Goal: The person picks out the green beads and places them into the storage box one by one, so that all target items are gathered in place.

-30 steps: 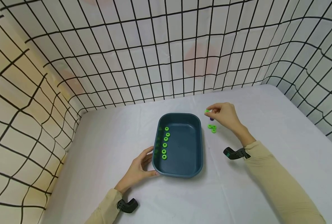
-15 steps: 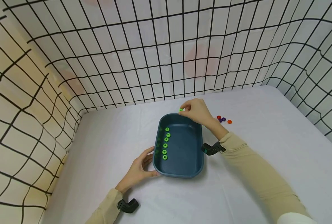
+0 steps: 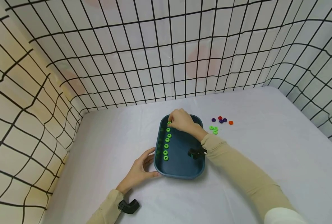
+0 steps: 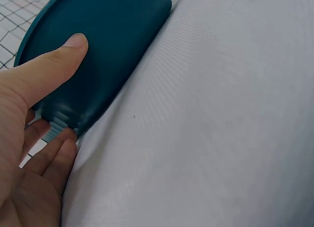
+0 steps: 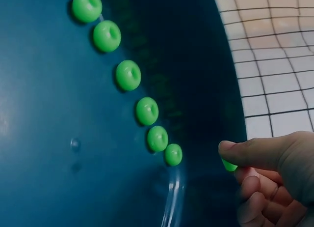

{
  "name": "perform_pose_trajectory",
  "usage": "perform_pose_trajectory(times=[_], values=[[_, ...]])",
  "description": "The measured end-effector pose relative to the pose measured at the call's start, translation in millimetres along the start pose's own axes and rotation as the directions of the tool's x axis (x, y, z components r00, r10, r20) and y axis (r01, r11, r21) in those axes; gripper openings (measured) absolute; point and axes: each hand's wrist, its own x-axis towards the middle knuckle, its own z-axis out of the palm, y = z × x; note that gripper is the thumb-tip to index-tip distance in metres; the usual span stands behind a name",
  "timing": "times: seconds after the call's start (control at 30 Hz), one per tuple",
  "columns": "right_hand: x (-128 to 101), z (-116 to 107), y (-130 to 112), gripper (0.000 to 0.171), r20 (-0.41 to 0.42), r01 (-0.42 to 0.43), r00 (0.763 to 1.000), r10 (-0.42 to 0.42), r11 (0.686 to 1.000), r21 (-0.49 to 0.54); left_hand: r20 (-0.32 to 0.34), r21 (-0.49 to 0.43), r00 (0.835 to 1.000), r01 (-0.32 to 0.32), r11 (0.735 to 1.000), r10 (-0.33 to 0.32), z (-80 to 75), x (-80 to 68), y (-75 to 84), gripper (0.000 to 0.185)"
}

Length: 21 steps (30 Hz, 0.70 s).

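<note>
A dark blue rectangular tray [image 3: 182, 161] lies on the white cloth. Along its left side, inside, runs a row of several green ring-shaped beads [image 3: 166, 146], shown close up in the right wrist view as glossy beads [image 5: 128, 75]. My right hand [image 3: 181, 120] is over the tray's far left corner, pinching one green bead [image 5: 229, 165] between thumb and fingers, at the far end of the row. My left hand [image 3: 139, 169] holds the tray's near left corner, its thumb [image 4: 59, 65] against the outer wall and its other fingers along the left side.
Right of the tray on the cloth lie three green beads [image 3: 215, 132], and behind them purple beads [image 3: 213, 120], a red bead [image 3: 220, 118] and an orange bead [image 3: 231, 123]. A black wire grid [image 3: 166, 59] borders the table at the back and sides.
My right hand has carried a green bead leftward from the loose beads, over the tray's back rim, to the far end of the row. My left hand stays at the tray.
</note>
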Motion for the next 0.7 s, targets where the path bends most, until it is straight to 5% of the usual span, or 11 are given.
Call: perform_pose_trajectory(times=[0.37, 0.7], values=[[4, 14, 4, 0.015, 0.102, 0.014, 0.995, 0.001, 0.989, -0.144, -0.006, 0.01, 1.0, 0.002, 1.0, -0.002, 0.1, -0.1, 1.3, 0.095], [5, 21, 6, 0.011, 0.142, 0.013, 0.99, 0.012, 0.985, -0.173, -0.006, 0.021, 1.0, 0.004, 1.0, -0.004, 0.5, 0.3, 0.2, 0.095]])
